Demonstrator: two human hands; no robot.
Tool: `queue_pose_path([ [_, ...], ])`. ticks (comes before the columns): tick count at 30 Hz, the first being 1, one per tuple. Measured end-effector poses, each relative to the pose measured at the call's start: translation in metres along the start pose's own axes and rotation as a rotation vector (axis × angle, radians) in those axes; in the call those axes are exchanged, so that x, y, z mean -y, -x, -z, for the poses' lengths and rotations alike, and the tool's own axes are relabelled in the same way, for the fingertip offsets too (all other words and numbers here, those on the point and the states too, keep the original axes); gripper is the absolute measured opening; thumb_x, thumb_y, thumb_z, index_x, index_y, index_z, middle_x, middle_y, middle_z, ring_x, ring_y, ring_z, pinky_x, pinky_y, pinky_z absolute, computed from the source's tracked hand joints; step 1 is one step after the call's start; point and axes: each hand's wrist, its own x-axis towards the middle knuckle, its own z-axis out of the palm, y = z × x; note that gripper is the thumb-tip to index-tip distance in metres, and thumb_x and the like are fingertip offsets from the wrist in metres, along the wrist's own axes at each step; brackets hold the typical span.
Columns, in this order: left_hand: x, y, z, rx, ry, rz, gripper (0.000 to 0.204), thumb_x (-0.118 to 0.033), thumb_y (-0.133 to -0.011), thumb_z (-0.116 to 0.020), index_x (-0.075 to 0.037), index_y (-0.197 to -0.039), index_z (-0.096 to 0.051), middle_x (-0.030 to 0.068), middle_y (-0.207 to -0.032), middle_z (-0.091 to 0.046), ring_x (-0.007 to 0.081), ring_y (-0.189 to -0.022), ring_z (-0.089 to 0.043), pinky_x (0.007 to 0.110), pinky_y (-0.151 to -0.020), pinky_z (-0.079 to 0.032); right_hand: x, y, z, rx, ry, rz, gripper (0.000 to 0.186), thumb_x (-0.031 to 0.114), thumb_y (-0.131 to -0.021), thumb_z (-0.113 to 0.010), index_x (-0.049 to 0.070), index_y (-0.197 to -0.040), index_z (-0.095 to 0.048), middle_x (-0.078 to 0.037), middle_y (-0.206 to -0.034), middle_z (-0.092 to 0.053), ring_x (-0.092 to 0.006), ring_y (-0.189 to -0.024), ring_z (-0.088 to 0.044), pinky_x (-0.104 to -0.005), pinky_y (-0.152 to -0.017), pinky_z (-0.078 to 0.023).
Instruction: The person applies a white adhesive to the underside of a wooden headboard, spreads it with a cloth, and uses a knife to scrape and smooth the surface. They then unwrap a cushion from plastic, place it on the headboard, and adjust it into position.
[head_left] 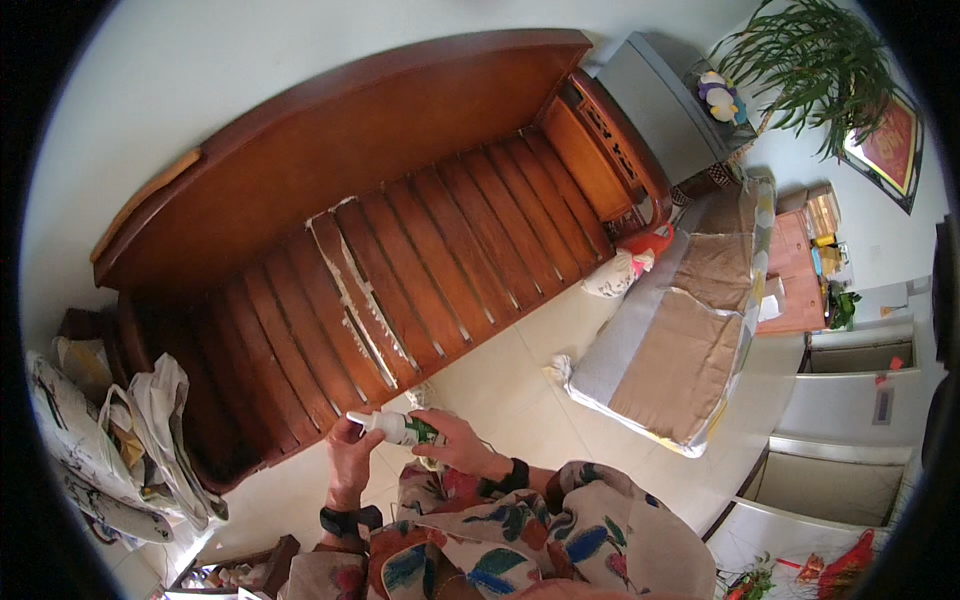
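Observation:
A white bottle (394, 428) with a pointed white nozzle and a green-patterned label lies sideways between my hands, above the near edge of the bench. My right hand (462, 447) is closed around its labelled body. My left hand (350, 455) pinches the nozzle end with thumb and fingers. Beyond them stands a reddish-brown wooden bench (450, 240) with a slatted seat. Ragged whitish streaks (357, 290) run along the edges of one slat near the middle. Each of my wrists wears a black band.
Folded cloths and bags (150, 430) are piled at the bench's left end. To the right, a mattress (670, 330) with a brown cover lies near a white patterned bag (615, 275). A grey cabinet (665, 110) and a leafy plant (810, 70) stand at the far right.

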Motion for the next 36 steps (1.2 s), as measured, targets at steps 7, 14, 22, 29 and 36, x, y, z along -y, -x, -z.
queue_pose_path([
  [7,-0.021,0.063,-0.007,0.15,0.081,-0.046,0.046,-0.015,-0.075,-0.083,-0.001,-0.115,-0.065,0.0057,-0.107,-0.068,0.0169,-0.101,-0.063,0.035,-0.095,-0.048,0.025,0.047,-0.005,0.303,-0.647,-0.296,0.052,0.027,-0.094,-0.065,-0.001,-0.135,-0.05,-0.006,-0.12,-0.06,-0.013,-0.107,-0.055,-0.028,-0.093,-0.044],
  [14,-0.034,0.083,-0.055,0.223,0.005,-0.091,0.05,-0.023,-0.077,-0.083,-0.001,-0.117,-0.063,0.0075,-0.113,-0.067,0.0186,-0.106,-0.061,0.036,-0.097,-0.046,0.032,0.064,0.039,0.489,-0.924,-0.36,0.047,0.021,-0.097,-0.056,-0.002,-0.137,-0.048,-0.005,-0.115,-0.062,-0.0124,-0.101,-0.059,-0.0274,-0.088,-0.048],
  [22,-0.007,0.01,-0.24,0.52,0.133,0.056,0.052,-0.027,-0.088,-0.072,-0.001,-0.13,-0.057,0.0109,-0.13,-0.056,0.022,-0.117,-0.054,0.038,-0.102,-0.041,-0.005,0.087,0.222,0.476,-1.115,-0.35,0.036,0.028,-0.1,-0.049,-0.002,-0.121,-0.056,-0.006,-0.105,-0.065,-0.0143,-0.093,-0.062,-0.0289,-0.085,-0.05],
  [29,0.067,-0.078,-0.407,0.383,0.102,0.001,0.067,-0.024,-0.08,-0.081,-0.004,-0.138,-0.052,0.0085,-0.119,-0.064,0.0192,-0.11,-0.06,0.038,-0.1,-0.045,-0.071,0.098,0.398,0.255,-0.916,-0.4,0.038,0.027,-0.098,-0.052,0.0,-0.125,-0.055,-0.007,-0.103,-0.065,-0.0141,-0.092,-0.063,-0.0275,-0.083,-0.049],
  [36,0.081,-0.144,-0.441,0.316,0.237,0.045,0.083,-0.025,-0.086,-0.075,-0.006,-0.151,-0.028,0.0174,-0.145,-0.047,0.024,-0.125,-0.053,0.039,-0.103,-0.045,-0.111,0.044,0.443,0.383,-1.244,-0.467,0.044,0.036,-0.1,-0.049,-0.001,-0.123,-0.056,-0.008,-0.102,-0.066,-0.0157,-0.09,-0.064,-0.0283,-0.081,-0.05],
])
